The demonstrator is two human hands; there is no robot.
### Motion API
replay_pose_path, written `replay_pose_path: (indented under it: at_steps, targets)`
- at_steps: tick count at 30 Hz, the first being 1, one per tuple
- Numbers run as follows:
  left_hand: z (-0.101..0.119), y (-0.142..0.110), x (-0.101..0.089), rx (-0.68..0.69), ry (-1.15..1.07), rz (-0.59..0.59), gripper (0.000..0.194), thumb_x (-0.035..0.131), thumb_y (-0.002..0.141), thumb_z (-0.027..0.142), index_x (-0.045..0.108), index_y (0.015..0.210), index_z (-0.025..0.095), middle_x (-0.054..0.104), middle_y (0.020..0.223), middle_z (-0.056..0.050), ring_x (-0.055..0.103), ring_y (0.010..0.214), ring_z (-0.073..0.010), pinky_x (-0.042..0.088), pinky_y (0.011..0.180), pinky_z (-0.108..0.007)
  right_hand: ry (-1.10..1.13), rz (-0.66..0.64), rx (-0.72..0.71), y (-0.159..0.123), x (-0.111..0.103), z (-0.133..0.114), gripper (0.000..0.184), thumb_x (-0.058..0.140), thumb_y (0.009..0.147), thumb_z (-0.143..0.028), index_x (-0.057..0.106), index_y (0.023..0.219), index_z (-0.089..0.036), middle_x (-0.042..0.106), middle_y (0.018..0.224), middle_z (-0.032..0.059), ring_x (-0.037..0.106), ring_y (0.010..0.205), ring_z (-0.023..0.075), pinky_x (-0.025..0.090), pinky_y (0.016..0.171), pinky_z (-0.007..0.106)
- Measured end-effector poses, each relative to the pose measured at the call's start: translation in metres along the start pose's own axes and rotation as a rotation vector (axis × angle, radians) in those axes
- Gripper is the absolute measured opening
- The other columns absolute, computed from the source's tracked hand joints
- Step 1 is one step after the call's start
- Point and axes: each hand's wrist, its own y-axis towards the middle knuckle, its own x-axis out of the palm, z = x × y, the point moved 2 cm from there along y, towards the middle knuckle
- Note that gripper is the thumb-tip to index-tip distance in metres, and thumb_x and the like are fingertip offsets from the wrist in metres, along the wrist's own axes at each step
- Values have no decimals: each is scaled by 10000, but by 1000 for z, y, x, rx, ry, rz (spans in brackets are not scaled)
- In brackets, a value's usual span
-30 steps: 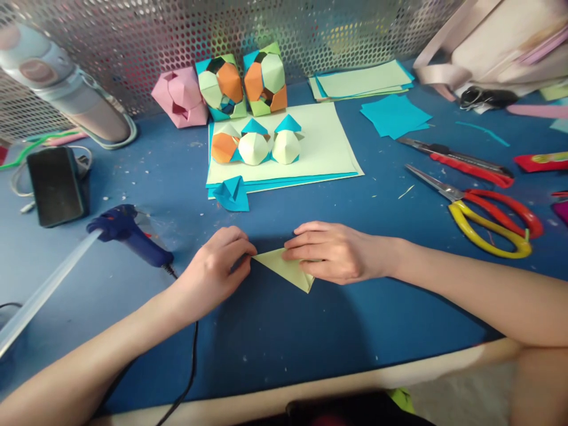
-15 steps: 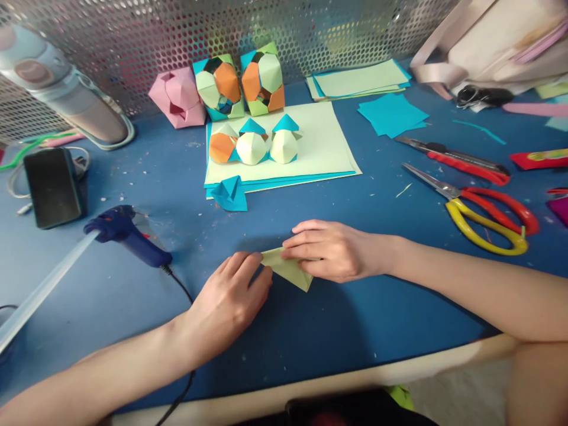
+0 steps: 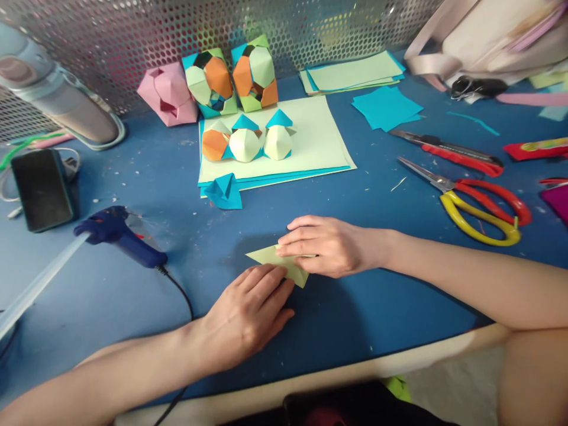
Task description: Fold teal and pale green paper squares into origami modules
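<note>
Pale yellow paper [image 3: 268,254], folded to a point, lies on the blue table [image 3: 328,337] before you. Your right hand [image 3: 332,245] rests on it, fingers slightly spread. Your left hand [image 3: 248,307] touches its near edge, fingers together; whether they pinch it, I cannot tell.

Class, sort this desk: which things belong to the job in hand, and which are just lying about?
Job in hand:
folded pale paper, touched by left hand and right hand
probably blue sheets and folded blue piece
perhaps scissors, cutter and glue gun, all untouched

Apparently just lying about:
phone
bottle
bag
</note>
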Motion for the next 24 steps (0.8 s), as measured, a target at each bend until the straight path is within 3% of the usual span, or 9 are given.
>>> replay_pose_path:
  at_steps: [24]
  targets:
    - [0,6,5,-9,0,-58,354,502,876,318,594,1131,90,601,1032,-161,567,946,-277,539,739,-409,-7,17,-2,2,-2,-1,189,548,858,-189,646,697,-179,689,1064,39,589,1031,183,422,958,404]
